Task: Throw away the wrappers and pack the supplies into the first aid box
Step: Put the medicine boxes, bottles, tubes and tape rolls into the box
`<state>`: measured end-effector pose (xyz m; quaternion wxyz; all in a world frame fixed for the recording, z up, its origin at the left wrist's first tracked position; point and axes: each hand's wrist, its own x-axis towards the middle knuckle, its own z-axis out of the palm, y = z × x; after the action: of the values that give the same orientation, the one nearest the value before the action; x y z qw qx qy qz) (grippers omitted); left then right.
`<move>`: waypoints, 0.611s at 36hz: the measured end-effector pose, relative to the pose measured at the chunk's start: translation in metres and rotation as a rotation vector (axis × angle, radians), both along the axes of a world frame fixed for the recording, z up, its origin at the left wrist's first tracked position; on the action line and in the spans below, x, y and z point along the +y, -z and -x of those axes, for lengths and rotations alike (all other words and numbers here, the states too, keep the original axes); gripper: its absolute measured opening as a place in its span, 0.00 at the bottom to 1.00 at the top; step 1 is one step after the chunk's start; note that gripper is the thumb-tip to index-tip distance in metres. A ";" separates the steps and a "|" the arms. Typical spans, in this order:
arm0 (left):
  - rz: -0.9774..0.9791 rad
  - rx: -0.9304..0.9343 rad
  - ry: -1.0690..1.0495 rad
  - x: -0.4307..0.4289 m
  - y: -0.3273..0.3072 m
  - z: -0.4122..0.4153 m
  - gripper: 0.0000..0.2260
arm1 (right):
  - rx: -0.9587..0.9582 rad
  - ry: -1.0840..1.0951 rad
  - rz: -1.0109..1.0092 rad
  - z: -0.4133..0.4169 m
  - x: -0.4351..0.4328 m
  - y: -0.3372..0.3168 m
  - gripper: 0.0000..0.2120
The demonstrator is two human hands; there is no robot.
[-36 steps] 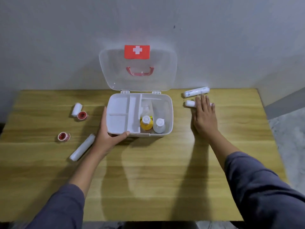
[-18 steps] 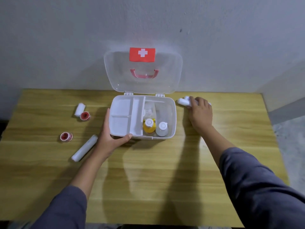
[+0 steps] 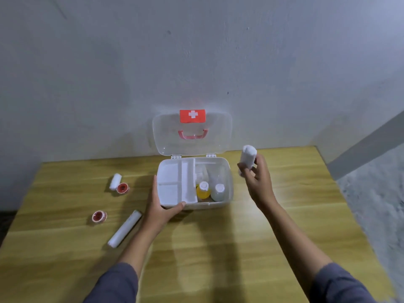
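A person's left hand [image 3: 160, 207] gripped the open first aid box [image 3: 193, 182] at its front corner, probably steadying it, while the right hand [image 3: 258, 180] held a white bandage roll [image 3: 248, 157] raised just right of the box.

You've one view only: head cam, looking fwd and down from above the table's [image 3: 218, 248] near edge (wide-angle, so walls bend), box [image 3: 225, 171] at center, both forearms entering from below.

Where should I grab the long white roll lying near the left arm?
Probably around the middle of the long white roll, coming from above. It lies flat and slanted on the table, so pinch across its narrow width. Nothing touches it.
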<state>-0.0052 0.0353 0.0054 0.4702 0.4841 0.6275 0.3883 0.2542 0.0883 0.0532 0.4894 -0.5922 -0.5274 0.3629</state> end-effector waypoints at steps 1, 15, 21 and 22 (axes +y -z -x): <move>-0.009 -0.004 0.009 0.000 0.000 0.000 0.53 | 0.056 -0.018 -0.010 0.005 0.000 -0.006 0.08; -0.101 -0.031 0.053 0.002 -0.003 0.001 0.43 | -0.118 0.022 0.111 0.037 0.007 0.012 0.15; -0.111 0.007 0.037 0.003 0.002 0.002 0.44 | -0.124 0.065 0.162 0.039 0.006 0.019 0.11; -0.113 0.009 0.034 0.003 0.003 0.001 0.44 | -0.130 0.063 0.160 0.039 0.005 0.019 0.12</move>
<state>-0.0062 0.0385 0.0027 0.4455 0.5223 0.5985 0.4129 0.2147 0.0935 0.0347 0.4164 -0.6679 -0.5085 0.3493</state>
